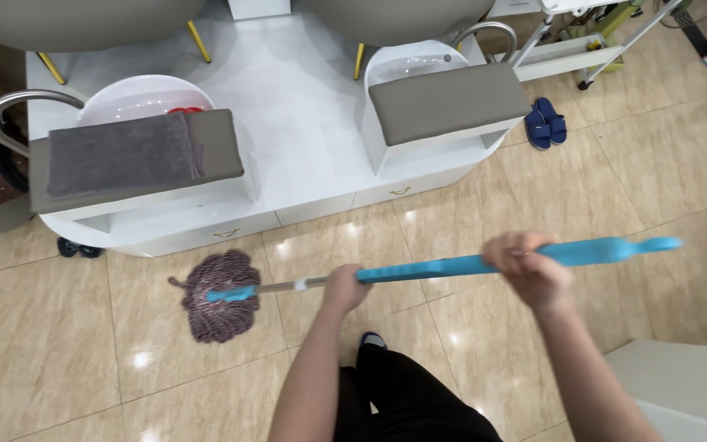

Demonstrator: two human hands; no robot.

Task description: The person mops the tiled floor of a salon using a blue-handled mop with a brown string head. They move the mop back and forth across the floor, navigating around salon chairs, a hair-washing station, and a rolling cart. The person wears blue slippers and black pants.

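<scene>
Both hands' grip (345, 286) (529, 266) around blue mop handle (443, 266), mop head (221, 295) far left.

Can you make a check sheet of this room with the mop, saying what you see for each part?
Surface: glossy beige tiled floor, light glints on it.
Job's things: mop with blue handle, string head flat on the tiles.
Clutter: blue slippers by the right footrest; dark sandals under the white platform.
Grippers: left hand grips mid-handle; right hand grips near the top.
Cables: nothing seen.
Surroundings: two grey cushioned footrests, white basins behind them, grey towel on the left one.
</scene>
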